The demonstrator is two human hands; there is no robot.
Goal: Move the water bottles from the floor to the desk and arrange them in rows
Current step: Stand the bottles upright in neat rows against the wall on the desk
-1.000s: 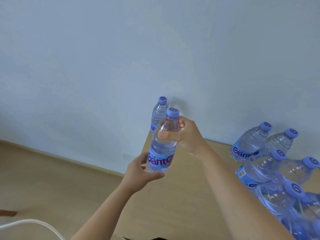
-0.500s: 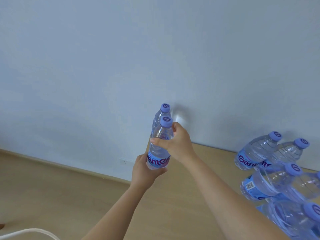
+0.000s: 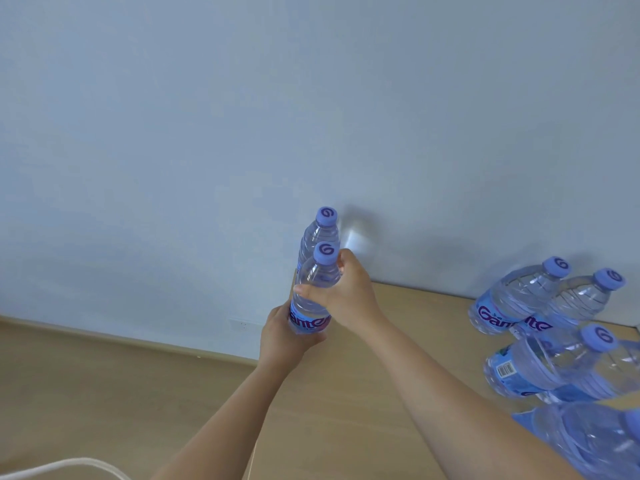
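Both hands hold one clear water bottle [image 3: 317, 282] with a purple cap and blue label over the far left corner of the wooden desk [image 3: 398, 344]. My left hand [image 3: 282, 336] wraps its base at the label. My right hand [image 3: 348, 292] grips its upper body. Directly behind it another water bottle [image 3: 323, 230] stands upright against the wall. Whether the held bottle rests on the desk I cannot tell, as my left hand hides its bottom.
Several more water bottles [image 3: 512, 299] stand grouped on the right side of the desk, some cut off by the frame edge. The pale wall [image 3: 242, 133] runs behind the desk. Wooden floor [image 3: 86, 393] lies to the left, with a white cable [image 3: 69, 465] at the bottom left.
The held bottle has moved away from me toward the wall, coming close in front of the standing bottle. Both hands kept their grip.
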